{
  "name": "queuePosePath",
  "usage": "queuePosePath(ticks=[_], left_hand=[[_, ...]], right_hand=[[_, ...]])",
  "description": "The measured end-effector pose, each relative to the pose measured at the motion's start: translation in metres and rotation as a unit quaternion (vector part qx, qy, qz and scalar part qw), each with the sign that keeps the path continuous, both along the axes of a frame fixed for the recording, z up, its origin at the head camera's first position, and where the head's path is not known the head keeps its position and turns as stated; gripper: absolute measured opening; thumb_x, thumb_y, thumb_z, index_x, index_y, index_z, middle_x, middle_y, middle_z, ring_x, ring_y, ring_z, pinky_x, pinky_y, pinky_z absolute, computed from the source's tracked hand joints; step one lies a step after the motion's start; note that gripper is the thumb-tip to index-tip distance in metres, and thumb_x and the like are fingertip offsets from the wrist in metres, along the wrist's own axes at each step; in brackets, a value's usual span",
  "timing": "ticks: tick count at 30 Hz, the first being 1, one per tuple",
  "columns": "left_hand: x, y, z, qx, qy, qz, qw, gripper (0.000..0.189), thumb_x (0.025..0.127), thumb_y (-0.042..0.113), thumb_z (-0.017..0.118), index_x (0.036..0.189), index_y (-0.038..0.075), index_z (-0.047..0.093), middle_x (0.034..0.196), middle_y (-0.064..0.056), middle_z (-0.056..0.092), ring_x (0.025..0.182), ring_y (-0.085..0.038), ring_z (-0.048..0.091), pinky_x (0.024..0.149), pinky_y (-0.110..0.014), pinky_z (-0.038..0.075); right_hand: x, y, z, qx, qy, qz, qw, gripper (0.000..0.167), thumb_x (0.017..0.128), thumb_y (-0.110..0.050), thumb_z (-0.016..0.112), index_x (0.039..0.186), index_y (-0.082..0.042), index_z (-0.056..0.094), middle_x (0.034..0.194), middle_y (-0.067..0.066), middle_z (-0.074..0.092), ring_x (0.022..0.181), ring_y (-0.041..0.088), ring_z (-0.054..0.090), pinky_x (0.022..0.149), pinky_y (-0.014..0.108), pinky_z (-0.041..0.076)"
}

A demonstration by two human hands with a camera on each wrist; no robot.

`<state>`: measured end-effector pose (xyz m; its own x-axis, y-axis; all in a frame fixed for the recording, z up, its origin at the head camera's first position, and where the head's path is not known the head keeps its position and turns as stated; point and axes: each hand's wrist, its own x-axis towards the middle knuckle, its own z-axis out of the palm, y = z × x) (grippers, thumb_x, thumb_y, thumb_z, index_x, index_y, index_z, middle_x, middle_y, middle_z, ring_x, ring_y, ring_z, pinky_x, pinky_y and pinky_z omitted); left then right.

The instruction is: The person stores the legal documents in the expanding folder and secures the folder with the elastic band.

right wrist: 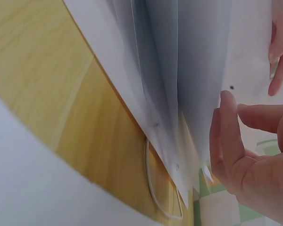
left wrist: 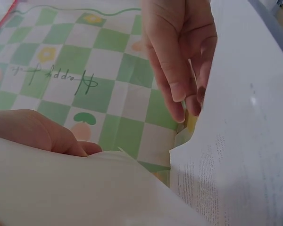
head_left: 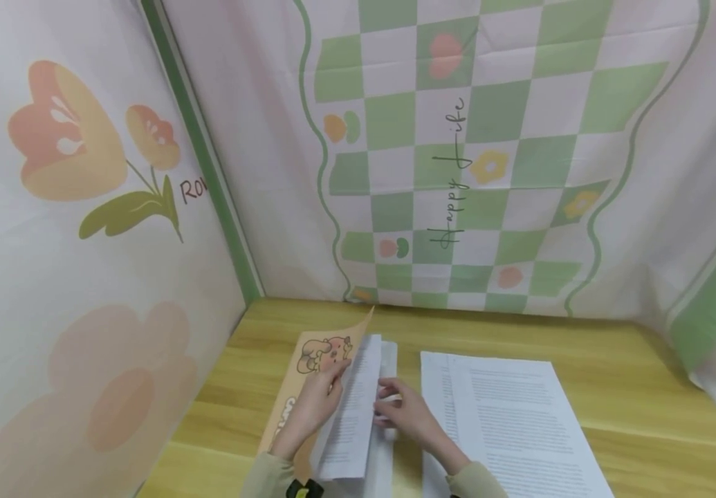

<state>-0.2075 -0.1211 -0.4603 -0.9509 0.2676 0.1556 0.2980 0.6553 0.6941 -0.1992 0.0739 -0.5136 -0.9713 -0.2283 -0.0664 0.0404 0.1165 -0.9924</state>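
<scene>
A booklet with an orange cartoon cover point(head_left: 289, 387) lies on the table, its cover turned up at the far corner. My left hand point(head_left: 317, 401) lies between this cover and a raised printed sheet point(head_left: 351, 415), and its fingers pinch the sheet's left edge; one finger points along the cover. In the left wrist view the left hand point(left wrist: 37, 134) shows behind a white sheet edge. My right hand point(head_left: 404, 411) is at the sheet's right edge, fingers loosely bent. The right wrist view shows the right hand's point(right wrist: 254, 155) thumb and fingers apart, beside the paper.
More white pages point(head_left: 385, 456) lie beneath the raised sheet. A separate stack of printed paper point(head_left: 519, 415) lies on the wooden table point(head_left: 644, 387) to the right. A thin white curved strip point(right wrist: 151, 183) sticks out under the pages. A patterned curtain point(head_left: 389, 207) stands behind the table.
</scene>
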Motion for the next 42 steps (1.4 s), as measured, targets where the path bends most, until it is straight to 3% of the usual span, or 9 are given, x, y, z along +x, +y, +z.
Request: queuePosePath(ticks=[3, 13, 19, 24, 31, 34, 39, 42], left_hand=[[0.001, 0.0, 0.001, -0.002, 0.001, 0.004, 1.0, 0.041, 0.095, -0.002, 0.048, 0.136, -0.002, 0.055, 0.135, -0.025, 0.061, 0.122, -0.038, 0.062, 0.096, -0.044, 0.058], [0.0, 0.002, -0.001, -0.009, 0.023, -0.001, 0.9997, 0.04, 0.094, -0.003, 0.048, 0.133, -0.004, 0.057, 0.134, -0.025, 0.061, 0.124, -0.038, 0.061, 0.098, -0.044, 0.056], [0.001, 0.001, 0.0, -0.008, 0.025, 0.003, 0.9997, 0.039, 0.094, -0.004, 0.048, 0.132, -0.004, 0.058, 0.133, -0.026, 0.062, 0.111, -0.034, 0.068, 0.082, -0.032, 0.062], [0.0, 0.001, 0.001, -0.006, 0.036, 0.0, 0.9993, 0.039, 0.094, -0.004, 0.049, 0.131, -0.004, 0.059, 0.131, -0.027, 0.063, 0.096, -0.027, 0.07, 0.069, -0.023, 0.059], [0.001, 0.001, 0.002, -0.005, 0.033, 0.002, 0.9994, 0.038, 0.095, -0.004, 0.048, 0.132, -0.005, 0.058, 0.133, -0.026, 0.062, 0.112, -0.034, 0.068, 0.085, -0.034, 0.062], [0.001, 0.001, 0.002, -0.005, 0.034, -0.003, 0.9994, 0.038, 0.095, -0.004, 0.048, 0.131, -0.005, 0.058, 0.132, -0.027, 0.062, 0.108, -0.033, 0.069, 0.08, -0.031, 0.062], [0.0, 0.001, 0.001, 0.01, 0.014, -0.012, 0.9998, 0.039, 0.095, -0.006, 0.047, 0.133, -0.007, 0.056, 0.131, -0.03, 0.061, 0.072, -0.024, 0.067, 0.052, -0.019, 0.052], [0.0, 0.001, 0.001, 0.016, 0.004, -0.012, 0.9998, 0.041, 0.095, -0.006, 0.047, 0.134, -0.007, 0.055, 0.132, -0.031, 0.06, 0.067, -0.021, 0.064, 0.05, -0.017, 0.049]], right_hand=[[0.002, 0.005, 0.001, 0.011, 0.005, -0.004, 0.9999, 0.054, 0.089, -0.003, 0.065, 0.135, 0.014, 0.044, 0.123, 0.034, 0.053, 0.091, 0.021, 0.07, 0.075, 0.03, 0.065], [0.007, 0.03, 0.003, 0.039, 0.042, -0.012, 0.9983, 0.052, 0.088, -0.006, 0.068, 0.132, 0.013, 0.048, 0.121, 0.034, 0.056, 0.095, 0.033, 0.071, 0.076, 0.035, 0.064], [0.008, 0.05, 0.002, 0.051, 0.047, -0.01, 0.9976, 0.05, 0.089, -0.007, 0.066, 0.131, 0.013, 0.048, 0.124, 0.034, 0.055, 0.096, 0.031, 0.07, 0.079, 0.036, 0.064], [0.011, 0.066, 0.003, 0.067, 0.036, -0.024, 0.9968, 0.049, 0.09, -0.006, 0.066, 0.131, 0.012, 0.049, 0.124, 0.034, 0.055, 0.097, 0.031, 0.069, 0.078, 0.033, 0.064], [0.015, 0.088, 0.006, 0.123, 0.018, -0.073, 0.9896, 0.047, 0.088, -0.009, 0.07, 0.129, 0.008, 0.054, 0.124, 0.029, 0.059, 0.095, 0.025, 0.07, 0.073, 0.028, 0.064], [0.015, 0.098, 0.007, 0.142, 0.014, -0.084, 0.9861, 0.047, 0.088, -0.01, 0.07, 0.129, 0.007, 0.054, 0.125, 0.028, 0.059, 0.095, 0.024, 0.07, 0.073, 0.028, 0.064], [0.017, 0.114, 0.008, 0.165, 0.008, -0.088, 0.9824, 0.048, 0.089, -0.011, 0.07, 0.13, 0.007, 0.053, 0.126, 0.029, 0.059, 0.097, 0.026, 0.071, 0.073, 0.028, 0.063], [0.018, 0.122, 0.008, 0.176, 0.001, -0.092, 0.98, 0.05, 0.088, -0.013, 0.071, 0.131, 0.007, 0.053, 0.127, 0.029, 0.058, 0.098, 0.027, 0.071, 0.073, 0.027, 0.064]])
